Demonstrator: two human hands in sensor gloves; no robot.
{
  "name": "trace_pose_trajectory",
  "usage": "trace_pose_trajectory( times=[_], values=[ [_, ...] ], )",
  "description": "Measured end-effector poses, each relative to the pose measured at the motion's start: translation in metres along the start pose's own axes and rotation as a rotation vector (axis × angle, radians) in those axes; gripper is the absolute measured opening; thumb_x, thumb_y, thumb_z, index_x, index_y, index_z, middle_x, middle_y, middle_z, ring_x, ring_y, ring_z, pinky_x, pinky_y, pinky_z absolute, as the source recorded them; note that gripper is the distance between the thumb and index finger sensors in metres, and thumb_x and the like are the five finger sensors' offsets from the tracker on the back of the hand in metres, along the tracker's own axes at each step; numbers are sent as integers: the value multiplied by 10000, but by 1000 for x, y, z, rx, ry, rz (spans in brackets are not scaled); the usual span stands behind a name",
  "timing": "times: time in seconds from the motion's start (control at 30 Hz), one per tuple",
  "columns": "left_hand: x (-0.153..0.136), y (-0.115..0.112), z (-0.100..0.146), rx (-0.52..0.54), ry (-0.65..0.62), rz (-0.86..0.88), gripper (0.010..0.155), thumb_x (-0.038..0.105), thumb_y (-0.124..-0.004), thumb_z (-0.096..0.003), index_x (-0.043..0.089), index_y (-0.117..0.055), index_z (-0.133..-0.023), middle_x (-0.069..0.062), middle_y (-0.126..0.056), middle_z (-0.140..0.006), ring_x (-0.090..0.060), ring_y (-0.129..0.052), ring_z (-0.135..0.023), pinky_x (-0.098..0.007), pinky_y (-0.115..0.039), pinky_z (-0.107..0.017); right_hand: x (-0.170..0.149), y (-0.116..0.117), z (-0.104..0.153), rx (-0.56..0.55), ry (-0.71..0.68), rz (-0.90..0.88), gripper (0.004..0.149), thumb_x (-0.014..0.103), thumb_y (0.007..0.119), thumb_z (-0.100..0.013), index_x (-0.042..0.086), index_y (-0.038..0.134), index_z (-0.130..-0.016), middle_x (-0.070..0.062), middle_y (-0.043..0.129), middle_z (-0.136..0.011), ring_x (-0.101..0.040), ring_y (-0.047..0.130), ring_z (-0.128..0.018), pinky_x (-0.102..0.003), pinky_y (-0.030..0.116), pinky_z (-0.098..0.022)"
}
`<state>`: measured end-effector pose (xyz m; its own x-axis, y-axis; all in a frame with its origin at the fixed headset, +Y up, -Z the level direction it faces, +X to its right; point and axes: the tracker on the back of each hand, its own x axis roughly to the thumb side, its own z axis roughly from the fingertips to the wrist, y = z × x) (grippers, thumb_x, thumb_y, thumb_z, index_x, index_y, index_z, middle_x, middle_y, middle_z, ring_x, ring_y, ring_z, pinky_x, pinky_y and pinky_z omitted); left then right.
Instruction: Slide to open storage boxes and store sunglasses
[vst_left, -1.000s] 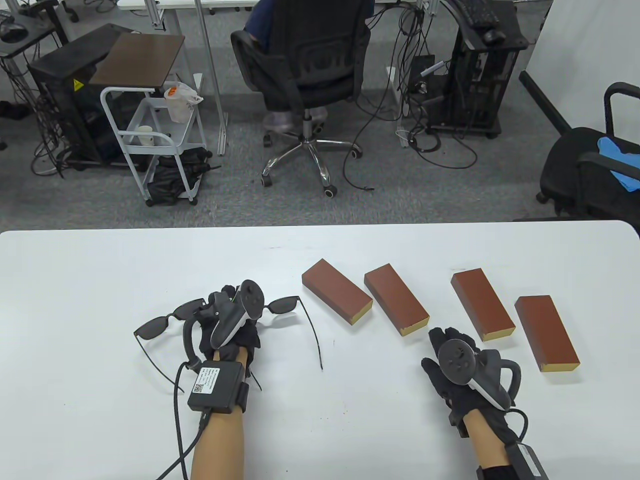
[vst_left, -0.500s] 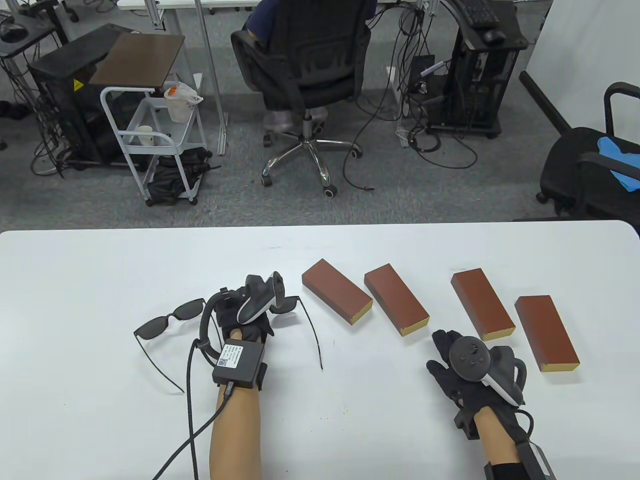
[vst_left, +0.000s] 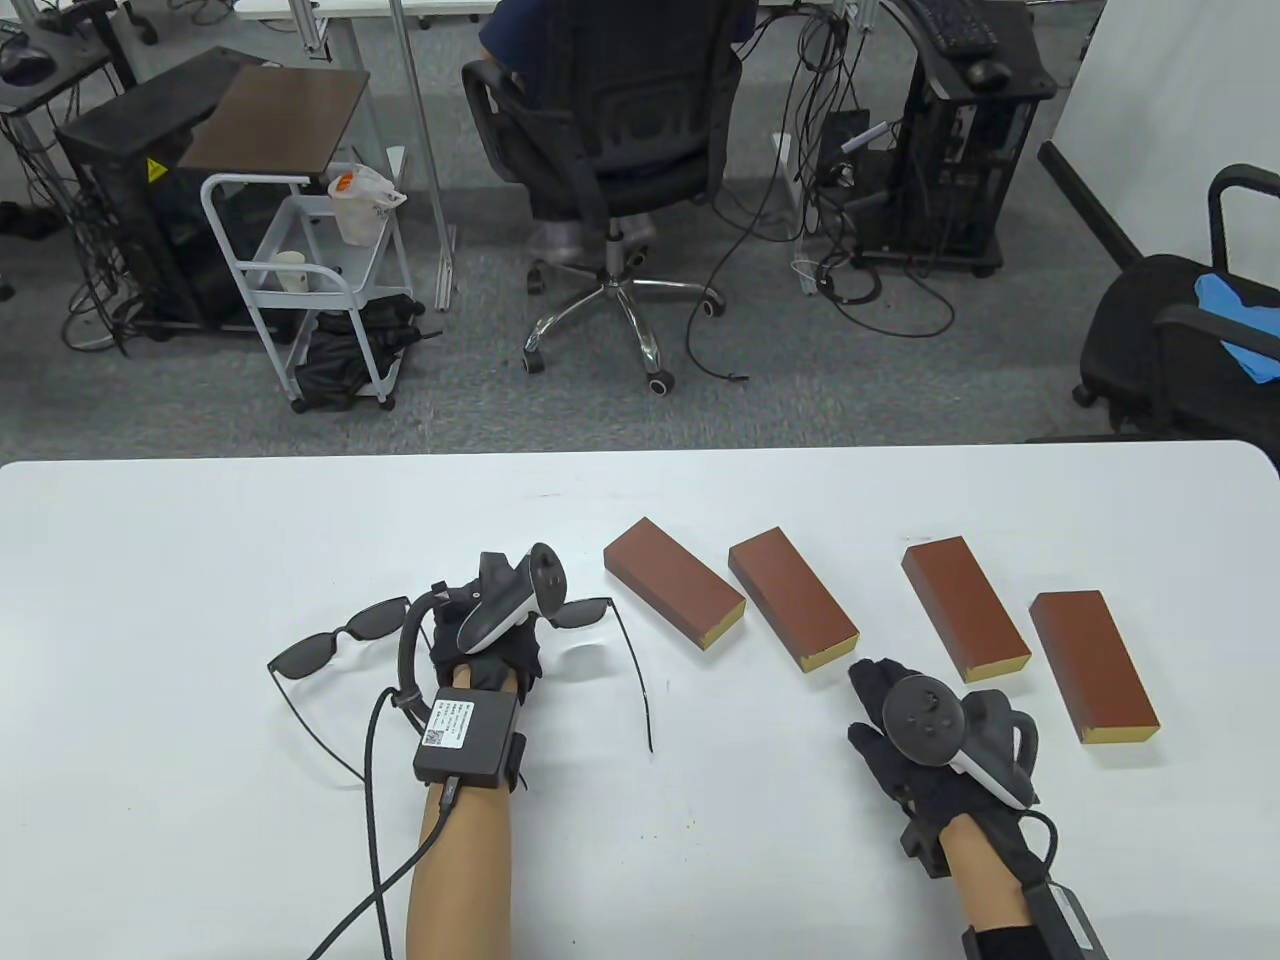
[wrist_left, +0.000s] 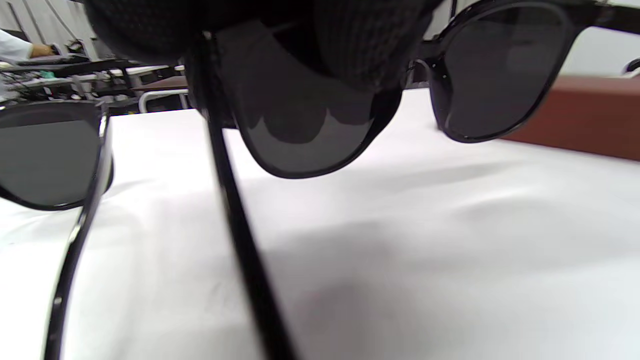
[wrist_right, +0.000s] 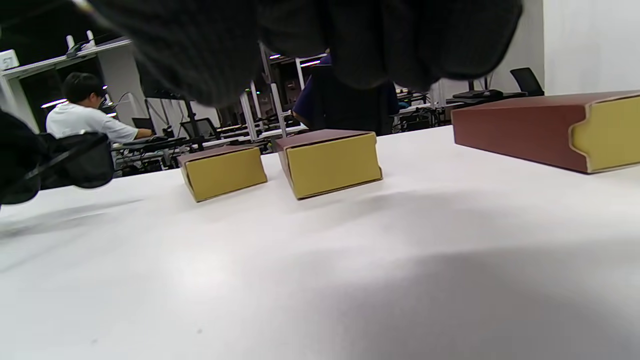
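Note:
Two black sunglasses lie on the white table (vst_left: 200, 540). My left hand (vst_left: 495, 655) grips the right pair (vst_left: 582, 612) at its frame, and it hangs slightly above the table with a shadow beneath it. In the left wrist view my fingers (wrist_left: 320, 40) curl over its lens (wrist_left: 305, 135). The other pair (vst_left: 330, 640) lies just left of that hand. Several closed brown boxes with yellow ends stand in a row; the nearest (vst_left: 675, 583) is right of the held pair. My right hand (vst_left: 880, 700) rests flat, empty, below the second box (vst_left: 793, 598).
Two more brown boxes (vst_left: 965, 607) (vst_left: 1093, 665) lie at the right, just beyond my right hand. In the right wrist view, yellow box ends (wrist_right: 332, 165) (wrist_right: 225, 172) face me. An office chair (vst_left: 610, 130) and a cart (vst_left: 300, 270) stand past the table's far edge.
My left hand has turned and moved slightly right, taking hold of the right pair of sunglasses and raising it a little. The right hand has barely shifted.

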<state>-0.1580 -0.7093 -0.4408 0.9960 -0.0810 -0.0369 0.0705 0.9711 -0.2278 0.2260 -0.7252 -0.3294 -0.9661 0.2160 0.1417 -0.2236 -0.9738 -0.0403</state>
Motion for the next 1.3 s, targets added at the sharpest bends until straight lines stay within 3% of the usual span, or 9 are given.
trace_pose_trajectory(
  times=[0.17, 0.37, 0.6, 0.83, 1.03, 1.3],
  values=[
    [14, 18, 26, 121, -175, 32, 437, 359, -755, -441, 344, -851, -867, 14, -924, -838, -269, -901, -738, -529, -705, -521, 9, -4, 0, -46, -37, -9, 612, 323, 891, -322, 239, 656, -882, -124, 711, -953, -383, 772, -830, -442, 753, -608],
    [42, 34, 59, 214, -404, 77, 437, 381, -742, -433, 343, -860, -852, 12, -932, -784, -266, -904, -684, -519, -716, -490, 16, -12, 1, -112, -80, -97, 608, 315, 926, -287, 238, 704, -848, -111, 779, -909, -353, 842, -787, -413, 808, -576],
    [84, 49, 93, 255, -615, 165, 428, 424, -747, -422, 341, -890, -817, 13, -961, -724, -262, -927, -631, -521, -734, -471, 17, -23, 4, -212, -89, -435, 617, 297, 943, -274, 238, 711, -843, -103, 787, -902, -347, 850, -780, -411, 812, -571],
    [107, 52, 110, 236, -680, 147, 426, 438, -749, -417, 340, -904, -801, 8, -967, -698, -264, -930, -615, -525, -734, -471, 21, -24, 5, -217, -114, -639, 634, 302, 963, -257, 248, 721, -840, -91, 806, -892, -337, 864, -773, -403, 822, -565],
    [113, 52, 118, 210, -684, 111, 425, 445, -754, -414, 351, -911, -798, 12, -971, -688, -257, -936, -607, -522, -745, -468, 22, -23, 5, -205, -125, -723, 553, 303, 957, -263, 272, 792, -790, -60, 897, -826, -306, 940, -713, -388, 867, -519],
    [101, 49, 116, 71, -618, 347, 435, 440, -789, -418, 337, -900, -827, 7, -963, -716, -266, -931, -635, -520, -751, -467, 24, -24, 7, -246, -89, -781, 415, 306, 937, -280, 253, 892, -689, -38, 1050, -633, -264, 1078, -512, -358, 960, -358]
  ],
)
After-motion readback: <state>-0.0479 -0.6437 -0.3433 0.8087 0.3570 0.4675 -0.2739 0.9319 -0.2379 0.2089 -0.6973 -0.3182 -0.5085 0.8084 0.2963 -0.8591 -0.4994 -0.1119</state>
